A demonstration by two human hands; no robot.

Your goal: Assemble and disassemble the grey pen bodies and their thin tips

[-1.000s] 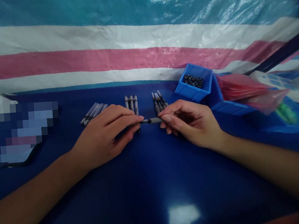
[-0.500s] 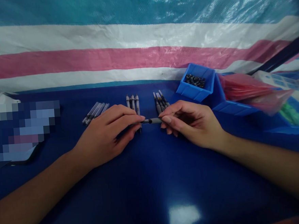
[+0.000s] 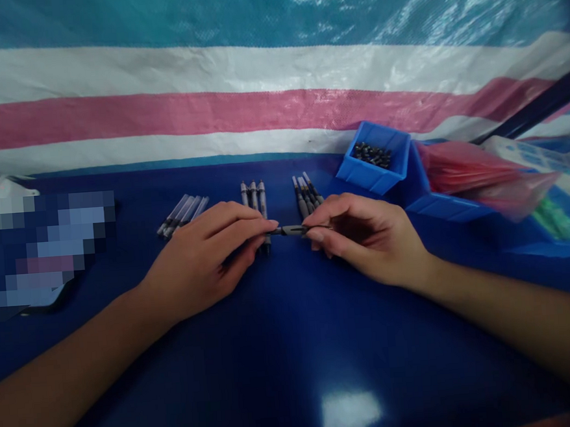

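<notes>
Hands (image 3: 291,239) pinch pen (image 3: 293,230) level, lying left-right; tip direction unclear.

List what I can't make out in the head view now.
All in the head view:
Held pen, left end: behind the left hand.
Grey-gripped pens, lower ends: partly behind the right hand.
Black pieces in the small blue bin: too small to count.
Phone-like object: pixelated.
</notes>
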